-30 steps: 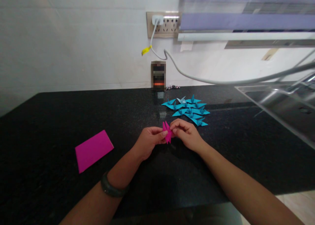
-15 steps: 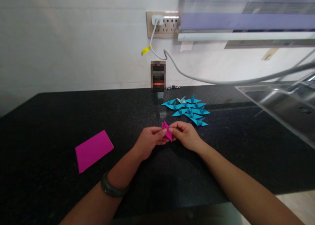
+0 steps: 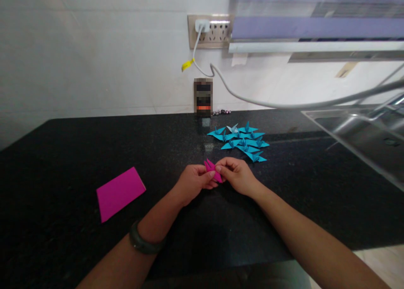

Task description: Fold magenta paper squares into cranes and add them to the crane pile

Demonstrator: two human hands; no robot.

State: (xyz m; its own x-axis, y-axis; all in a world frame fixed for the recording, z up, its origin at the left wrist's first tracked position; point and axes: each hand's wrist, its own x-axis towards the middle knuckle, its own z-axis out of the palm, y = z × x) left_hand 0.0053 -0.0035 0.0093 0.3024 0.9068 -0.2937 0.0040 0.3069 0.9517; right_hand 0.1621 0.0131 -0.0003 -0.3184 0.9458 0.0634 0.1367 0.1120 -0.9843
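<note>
Both my hands hold one small folded piece of pink origami paper (image 3: pixel 211 166), with two narrow points standing up and away from me and another pointing toward me. My left hand (image 3: pixel 193 182) is closed on its left side, thumb on top. The thumb and fingers of my right hand (image 3: pixel 238 174) pinch its right side. Part of the paper is hidden behind the fingers. Just beyond my hands sits a group of several blue paper cranes (image 3: pixel 243 142), with one paler crane (image 3: pixel 232 128) at the back. A stack of pink paper (image 3: pixel 121 194) lies left of my left hand.
The black countertop (image 3: pixel 63 154) meets a white tiled wall. A phone-like device with a blurred screen (image 3: pixel 203 97) leans there. From a wall socket (image 3: pixel 217 32) a white cable (image 3: pixel 252 100) runs right. At the right is a metal sink (image 3: pixel 372 137).
The pink origami has tilted slightly, its two points now leaning more to the left. Both hands have shifted only a little, still gripping it.
</note>
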